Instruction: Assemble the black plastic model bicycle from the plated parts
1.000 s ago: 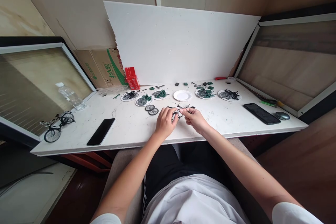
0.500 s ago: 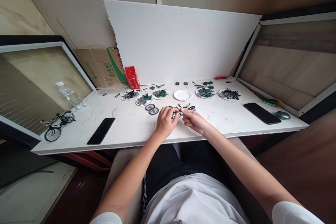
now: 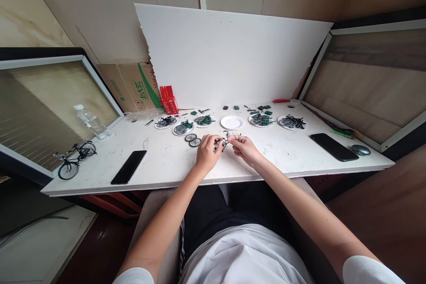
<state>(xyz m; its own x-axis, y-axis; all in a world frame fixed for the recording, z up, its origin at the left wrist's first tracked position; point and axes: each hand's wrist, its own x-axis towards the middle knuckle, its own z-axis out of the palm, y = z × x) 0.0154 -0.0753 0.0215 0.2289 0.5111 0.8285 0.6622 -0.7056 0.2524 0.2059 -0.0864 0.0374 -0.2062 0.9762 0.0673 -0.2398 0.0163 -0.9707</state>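
Note:
My left hand [image 3: 208,151] is closed around a small black model bicycle frame [image 3: 224,143], held just above the table's front part. On the right, my right hand [image 3: 246,148] is pinched at the frame's right side; a thin small piece seems to show at its fingertips, too small to name. Two loose black spoked model wheels [image 3: 192,140] lie left of my left hand. Some dark small parts lie behind the hands, partly hidden. A whole black model bicycle [image 3: 78,156] stands at the table's left end.
Paper plates with black and green bicycle parts stand along the back, such as the right one [image 3: 282,127]; a bare plate [image 3: 232,123] is among them. Two phones [image 3: 128,167] [image 3: 333,147], a mouse [image 3: 361,149], a water bottle [image 3: 91,122] and a red box [image 3: 169,100] are around.
My fingertips have moved slightly apart, and more of the bicycle frame shows between them. My right hand has shifted a little to the right of the frame.

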